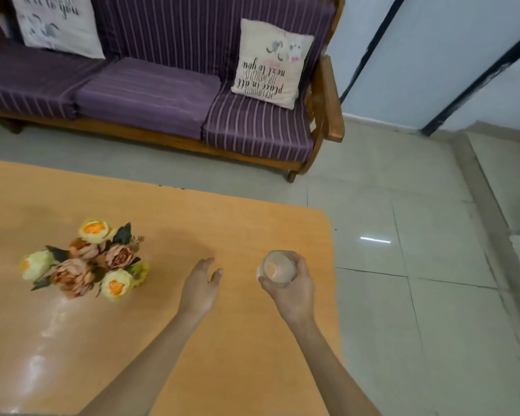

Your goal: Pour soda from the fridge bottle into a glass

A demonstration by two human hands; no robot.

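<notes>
You are gripping a short clear drinking glass (279, 268) in your right hand (293, 288), fingers wrapped round its wall, at about four o'clock on the glossy orange wooden tabletop (192, 340); whether it is resting on the surface is unclear. Your left hand (201, 285) is hovering just beside it at nine o'clock, fingers loosely spread and holding nothing. A bunch of peach and yellow artificial flowers (86, 261) is sitting further toward nine o'clock, well apart.
</notes>
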